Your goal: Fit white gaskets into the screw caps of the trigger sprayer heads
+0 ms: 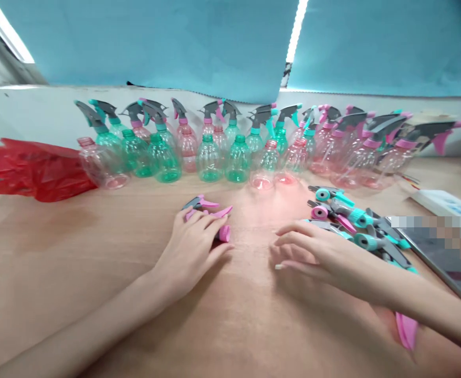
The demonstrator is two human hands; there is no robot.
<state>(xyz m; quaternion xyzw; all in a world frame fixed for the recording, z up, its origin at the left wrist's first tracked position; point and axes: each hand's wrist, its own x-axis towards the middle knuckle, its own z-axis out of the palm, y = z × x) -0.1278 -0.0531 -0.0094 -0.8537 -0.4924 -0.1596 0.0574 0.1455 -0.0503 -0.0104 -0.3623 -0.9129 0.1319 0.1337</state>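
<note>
My left hand (193, 247) rests on the brown table (76, 262), its fingers curled over a grey and pink spray trigger head (210, 212). My right hand (317, 254) hovers just above the table with its fingers spread and nothing in them, beside a pile of loose grey trigger heads with teal and pink collars (356, 223). A row of green and pink clear spray bottles (222, 152) stands along the back of the table, several with trigger heads fitted, some without.
A crumpled red plastic bag (33, 168) lies at the back left. A white booklet (443, 202) and a dark tablet (443, 262) lie at the right edge. A pink plastic piece (407, 331) lies under my right forearm. Blue curtains (175, 42) hang behind.
</note>
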